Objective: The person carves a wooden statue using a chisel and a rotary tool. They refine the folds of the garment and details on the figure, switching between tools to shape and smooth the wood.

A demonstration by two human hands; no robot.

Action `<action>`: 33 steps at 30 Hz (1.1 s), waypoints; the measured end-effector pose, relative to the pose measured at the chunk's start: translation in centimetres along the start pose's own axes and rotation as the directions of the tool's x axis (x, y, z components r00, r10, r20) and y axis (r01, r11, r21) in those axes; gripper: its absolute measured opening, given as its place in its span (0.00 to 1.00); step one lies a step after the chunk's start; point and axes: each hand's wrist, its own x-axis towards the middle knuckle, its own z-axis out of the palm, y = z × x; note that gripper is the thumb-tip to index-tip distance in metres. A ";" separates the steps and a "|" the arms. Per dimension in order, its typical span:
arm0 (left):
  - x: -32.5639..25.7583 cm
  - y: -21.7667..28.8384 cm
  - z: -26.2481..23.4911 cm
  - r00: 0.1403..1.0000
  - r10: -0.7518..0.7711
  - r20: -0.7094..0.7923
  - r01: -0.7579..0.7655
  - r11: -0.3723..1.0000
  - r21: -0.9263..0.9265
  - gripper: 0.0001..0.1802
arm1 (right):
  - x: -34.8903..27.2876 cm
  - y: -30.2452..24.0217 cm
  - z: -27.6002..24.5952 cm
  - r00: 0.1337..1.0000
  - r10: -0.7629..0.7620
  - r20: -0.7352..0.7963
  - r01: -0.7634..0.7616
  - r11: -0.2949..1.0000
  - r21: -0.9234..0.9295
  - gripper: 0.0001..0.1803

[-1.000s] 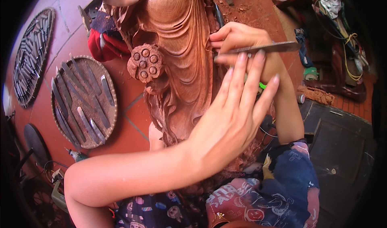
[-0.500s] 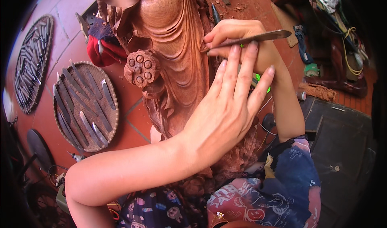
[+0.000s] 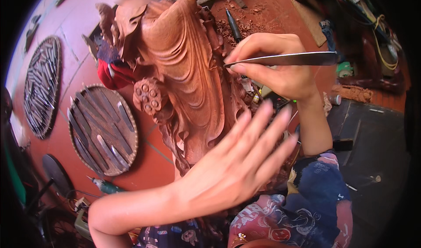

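Note:
A reddish wooden statue [image 3: 180,68] with carved robe folds and a lotus pod lies lengthwise before me. My right hand [image 3: 274,64] is closed in a pinch on a long, flat, dark metal carving knife [image 3: 302,58]. Its narrow end meets the statue's right edge, or comes close to it; whether they touch I cannot tell. The wide end sticks out to the right past my knuckles. Below it, my left hand [image 3: 232,160] is open, its blurred fingers spread over the lower part of the statue, apart from the knife.
A round woven tray [image 3: 136,145] of flat blades and another tray [image 3: 58,51] packed with chisels sit on the tiled floor at left. Red cloth [image 3: 115,74] lies by the statue. A black pen-like tool [image 3: 233,25] rests among wood chips. A green-bodied power tool [image 3: 105,185] lies at lower left.
My left hand has come away from the knife and my right hand, moving down toward me. The knife now lies closer to level. The whole view has shifted, showing more of the statue's top.

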 end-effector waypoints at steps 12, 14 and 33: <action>-5.9 0.0 -3.5 0.976 -0.218 -0.006 0.218 0.976 -0.019 0.18 | -2.9 1.5 2.7 0.964 0.089 -0.251 -0.005 0.948 0.317 0.11; -5.1 0.3 -4.4 0.932 -0.354 -0.080 0.360 0.930 0.072 0.19 | -3.2 1.8 2.8 0.954 0.061 -0.294 0.037 0.948 0.316 0.09; -1.9 -2.1 -3.3 0.946 -0.302 0.120 0.267 0.932 0.246 0.21 | -3.8 1.3 5.4 0.898 0.158 -0.411 -0.024 0.949 0.314 0.10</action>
